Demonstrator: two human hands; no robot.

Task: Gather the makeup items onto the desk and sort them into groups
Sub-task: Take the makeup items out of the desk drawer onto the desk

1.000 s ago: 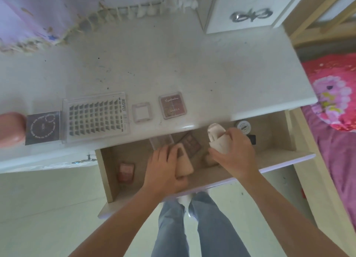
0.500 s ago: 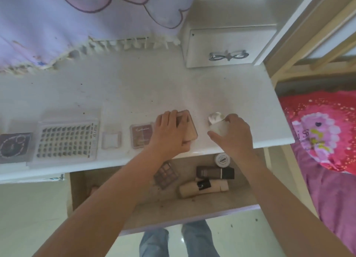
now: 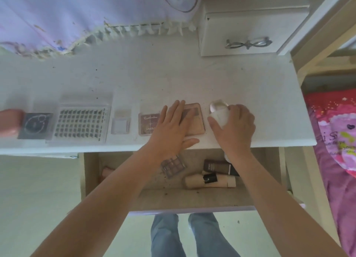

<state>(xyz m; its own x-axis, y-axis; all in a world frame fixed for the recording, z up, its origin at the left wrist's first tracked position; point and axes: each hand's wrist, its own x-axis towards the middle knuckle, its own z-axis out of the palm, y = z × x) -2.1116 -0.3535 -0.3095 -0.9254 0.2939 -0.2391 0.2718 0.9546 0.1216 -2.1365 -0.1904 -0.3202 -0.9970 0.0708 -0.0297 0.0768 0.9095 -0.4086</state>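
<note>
My left hand lies flat, fingers straight, on a beige compact palette on the white desk. My right hand grips a white bottle with a clear cap standing just right of it. Left of the palette sit a brown eyeshadow palette, a small clear case, a lash tray, a dark square box and a pink item. The open drawer holds a clear palette, a dark tube, a beige tube and a pink item.
A small white drawer box with a bow handle stands at the back right of the desk. A purple fringed cloth hangs over the back left. A pink bedspread lies to the right. My legs are below the drawer.
Both hands came up out of the drawer onto the desk. The left set the beige palette down beside the brown one; the right brought the white bottle to its right.
</note>
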